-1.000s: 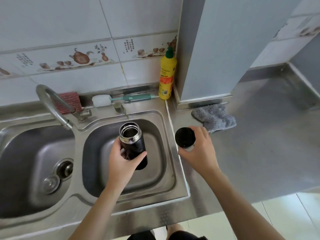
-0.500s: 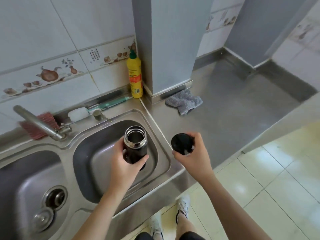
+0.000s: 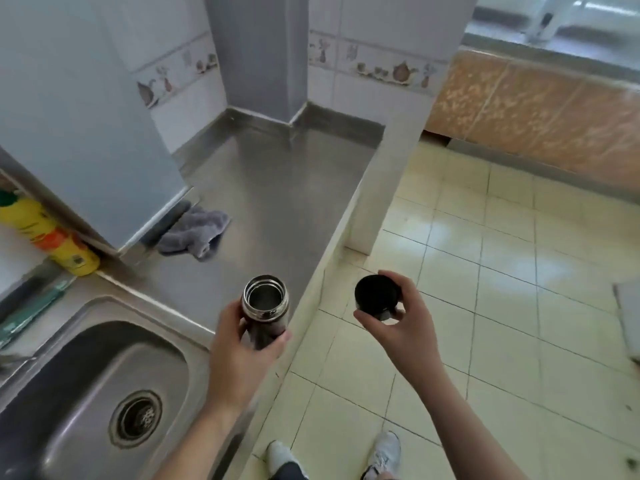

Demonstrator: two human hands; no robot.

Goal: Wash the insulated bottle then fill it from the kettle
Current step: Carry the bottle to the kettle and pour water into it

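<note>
One view only, worn on the head, looking steeply down and forward past the person's own forearms. It faces the steel desk (image 3: pixel 277 188) corner, with the sink (image 3: pixel 104 393) cut off at the lower left of that corner and tiled floor (image 3: pixel 485 306) filling the right. Close range: both hands sit near frame centre, shoes visible at the bottom edge. Wide-angle bend curves the walls, and there's no second view to share with

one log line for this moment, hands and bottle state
left hand: grips open insulated bottle upright over counter edge | right hand: holds black lid over floor | kettle: not in view
</note>
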